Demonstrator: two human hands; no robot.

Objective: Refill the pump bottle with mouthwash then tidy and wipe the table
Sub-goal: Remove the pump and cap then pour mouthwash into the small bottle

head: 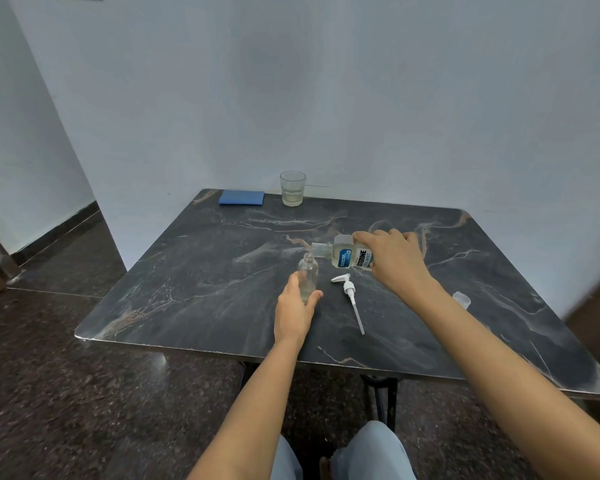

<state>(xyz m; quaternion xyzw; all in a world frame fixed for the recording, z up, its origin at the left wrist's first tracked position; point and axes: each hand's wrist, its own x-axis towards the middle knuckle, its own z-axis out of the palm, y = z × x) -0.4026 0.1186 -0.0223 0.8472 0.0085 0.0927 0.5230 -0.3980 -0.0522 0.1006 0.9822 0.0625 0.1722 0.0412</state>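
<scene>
A small clear pump bottle (pixel 308 271) stands upright and uncapped on the dark marble table (pixel 205 271). My left hand (pixel 297 306) grips its lower part. My right hand (pixel 392 258) holds the mouthwash bottle (pixel 347 256) tipped on its side, its open neck right over the pump bottle's mouth. The white pump head with its long tube (pixel 352 299) lies flat on the table just right of the pump bottle.
A glass (pixel 292 188) with a little liquid stands at the table's far edge. Left of it lies a folded blue cloth (pixel 241 197). A small clear cap (pixel 462 299) sits on the table behind my right forearm. Walls close in behind and to the right.
</scene>
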